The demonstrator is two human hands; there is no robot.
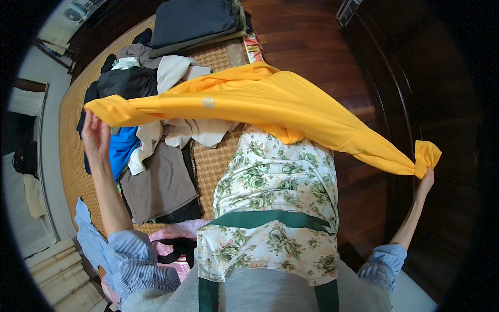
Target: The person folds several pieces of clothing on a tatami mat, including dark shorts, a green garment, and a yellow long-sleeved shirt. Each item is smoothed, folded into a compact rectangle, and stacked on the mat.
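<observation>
A yellow long garment (257,103), with a small round grey mark on it, is stretched out in the air in front of me. My left hand (96,130) grips its left end, raised over a pile of clothes. Far to the right, my right hand (427,179) holds the other end, where a bit of cloth sticks up past the fingers. The middle of the garment sags and folds loosely, partly covering the top of my floral apron (273,175). Whether the garment is a top or trousers I cannot tell.
On a woven mat (212,163) lie grey shorts (160,183), a blue cloth (124,150), a black cloth (126,81) and several pale garments. Folded dark fabric (195,23) is stacked at the far end. Dark wooden furniture (440,97) stands right, beyond the wood floor (308,39).
</observation>
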